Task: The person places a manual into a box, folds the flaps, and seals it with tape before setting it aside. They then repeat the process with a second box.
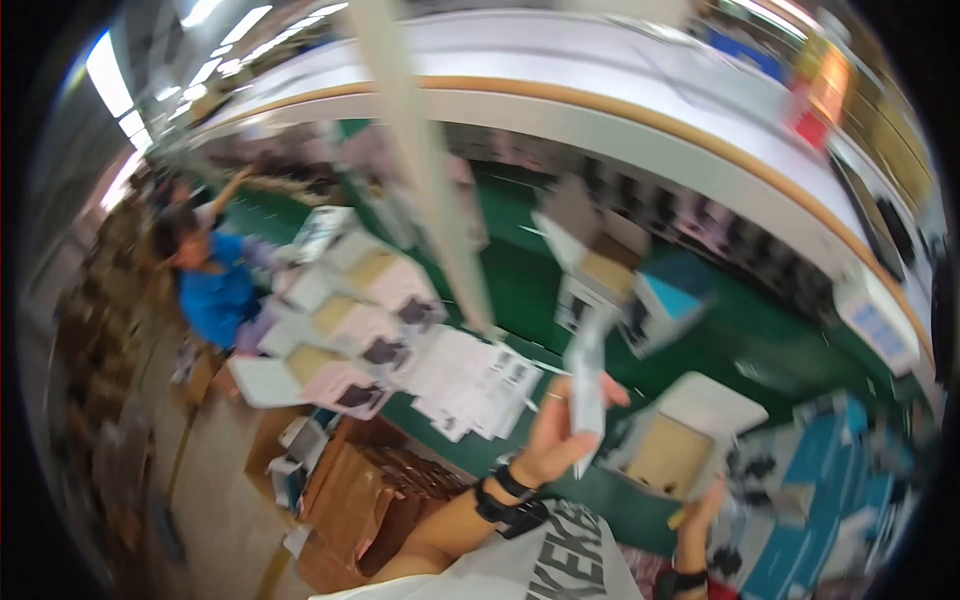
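Observation:
My left hand (552,440) is closed round a thin, flat white piece (588,390), seen nearly edge-on and blurred; it looks like a folded sheet or a slim packet. Lower right, my right hand (700,512) is beside an open white box (668,455) with a beige insert. A small yellow spot shows by its fingertips, but blur hides how the fingers are set. To the left of my left hand lies a spread of white printed sheets (465,375). Beyond the white piece stand another open box (605,250) and a blue-and-white box (665,305).
Several open pink-and-white boxes (345,385) line the green table (530,290) at left. Blue boxes (825,490) crowd the right. A pale post (425,170) rises before a shelf (600,110). Brown cartons (345,500) stand below. A co-worker in blue (215,290) works far left.

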`<state>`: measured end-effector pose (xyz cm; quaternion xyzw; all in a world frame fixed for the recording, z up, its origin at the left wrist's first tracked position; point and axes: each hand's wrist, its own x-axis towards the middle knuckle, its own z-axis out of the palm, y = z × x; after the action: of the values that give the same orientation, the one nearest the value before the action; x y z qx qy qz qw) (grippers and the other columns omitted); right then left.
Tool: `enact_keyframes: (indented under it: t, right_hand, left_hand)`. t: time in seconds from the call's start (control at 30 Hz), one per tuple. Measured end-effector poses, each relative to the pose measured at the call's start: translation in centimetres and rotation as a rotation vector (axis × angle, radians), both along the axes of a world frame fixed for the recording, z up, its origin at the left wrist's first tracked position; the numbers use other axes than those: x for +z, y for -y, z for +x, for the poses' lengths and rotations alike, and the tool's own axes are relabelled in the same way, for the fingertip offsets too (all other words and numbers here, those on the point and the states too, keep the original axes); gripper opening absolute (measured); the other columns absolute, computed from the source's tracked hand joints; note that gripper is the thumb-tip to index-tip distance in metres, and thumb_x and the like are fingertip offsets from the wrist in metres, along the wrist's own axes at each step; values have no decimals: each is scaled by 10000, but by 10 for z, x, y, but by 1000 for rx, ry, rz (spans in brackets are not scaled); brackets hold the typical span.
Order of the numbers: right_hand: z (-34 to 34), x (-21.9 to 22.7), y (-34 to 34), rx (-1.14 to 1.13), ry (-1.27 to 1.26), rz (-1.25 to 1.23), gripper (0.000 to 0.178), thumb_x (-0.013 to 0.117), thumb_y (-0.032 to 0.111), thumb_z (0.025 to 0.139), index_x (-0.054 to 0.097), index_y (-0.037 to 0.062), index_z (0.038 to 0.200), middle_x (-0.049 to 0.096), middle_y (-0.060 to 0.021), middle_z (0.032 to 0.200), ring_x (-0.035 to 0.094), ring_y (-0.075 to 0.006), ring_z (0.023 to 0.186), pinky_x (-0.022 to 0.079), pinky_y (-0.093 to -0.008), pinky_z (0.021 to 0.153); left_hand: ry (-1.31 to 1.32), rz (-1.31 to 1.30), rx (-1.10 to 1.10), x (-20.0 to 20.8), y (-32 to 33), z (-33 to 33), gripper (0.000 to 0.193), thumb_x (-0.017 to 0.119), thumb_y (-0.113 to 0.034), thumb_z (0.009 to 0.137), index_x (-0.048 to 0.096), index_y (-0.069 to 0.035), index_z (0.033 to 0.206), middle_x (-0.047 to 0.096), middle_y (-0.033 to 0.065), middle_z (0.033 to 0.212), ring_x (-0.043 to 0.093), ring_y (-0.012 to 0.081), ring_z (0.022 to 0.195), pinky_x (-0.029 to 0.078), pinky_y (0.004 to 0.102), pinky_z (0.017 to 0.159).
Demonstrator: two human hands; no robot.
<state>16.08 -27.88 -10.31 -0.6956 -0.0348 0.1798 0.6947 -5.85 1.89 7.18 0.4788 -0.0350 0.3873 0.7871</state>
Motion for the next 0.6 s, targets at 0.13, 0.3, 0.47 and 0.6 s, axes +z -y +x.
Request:
enact_keyframes:
  t: [0.13,0.3,0.47,0.6]
  right_hand:
    - [-47,40,-10,148,-6,194,589,626,457,1031,517,80,1470,615,-4,932,523,-67,658,402,-242,518]
    - [-92,36,8,-19,-375,204,360,584,286,1078,564,68,1363,635,-41,914,523,-94,638,412,-245,526]
    - [-139,31,25,-58,-602,185,240,535,165,1094,601,52,1294,661,-77,942,553,-120,666,454,-266,552]
    - [-131,33,27,-2,-568,157,225,531,158,1098,614,43,1273,668,-89,934,572,-125,684,476,-270,578]
  left_hand:
    - [-220,72,-14,8,2,-4,814,749,-80,887,321,11,1573,397,225,1607,417,341,1494,278,488,1258]
    - [-365,321,-3,-30,13,0,996,910,-131,788,320,-15,1582,377,227,1634,373,340,1527,286,484,1256]
    - [-163,281,-50,12,40,4,1121,970,-261,733,298,9,1589,365,207,1643,360,355,1538,310,477,1240]
    - [-175,1012,7,-5,13,46,1197,988,-255,699,246,-13,1607,311,213,1669,324,393,1551,265,509,1256]
